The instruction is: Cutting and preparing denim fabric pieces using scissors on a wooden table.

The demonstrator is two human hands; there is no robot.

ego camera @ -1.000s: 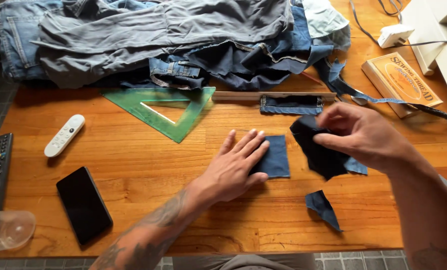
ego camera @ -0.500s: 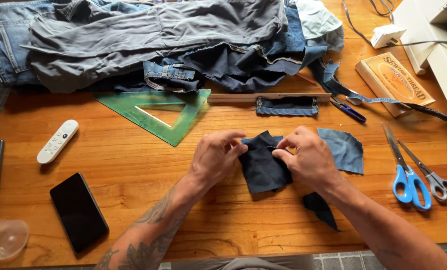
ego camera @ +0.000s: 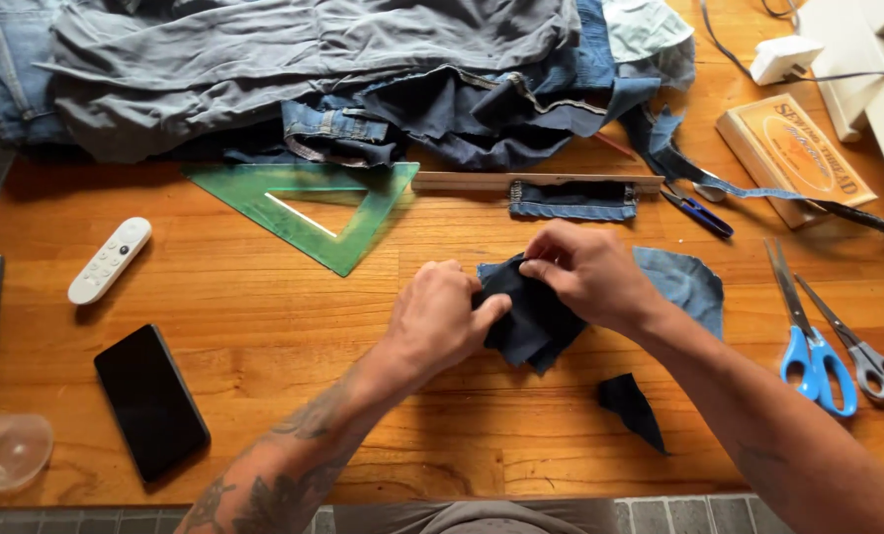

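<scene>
A wooden table point(ego camera: 264, 326) fills the view, and across its far edge lies a heap of denim and grey garments point(ego camera: 313, 69). Below the heap sits a green plastic set square point(ego camera: 348, 222), with a long wooden ruler point(ego camera: 536, 181) to its right and a short cut denim strip point(ego camera: 571, 201) just under the ruler. Near the left edge are a black phone point(ego camera: 150, 400), a white remote point(ego camera: 110, 260) and a clear cup point(ego camera: 7, 453) (only partly in view). On the right lie blue-handled scissors point(ego camera: 808, 336), a grey-handled pair point(ego camera: 862, 346) just beside them, and a yellowish box point(ego camera: 793, 153) farther back.

At the middle, both hands meet on a dark blue fabric piece point(ego camera: 531, 321), which is bunched just above the tabletop. The left hand point(ego camera: 437, 316) pinches its left edge between thumb and fingers; the right hand point(ego camera: 585, 277) pinches its top fold. A lighter denim patch point(ego camera: 684, 282) lies flat beneath the right wrist, and a small dark scrap point(ego camera: 635, 405) lies apart, nearer the table's front edge.
</scene>
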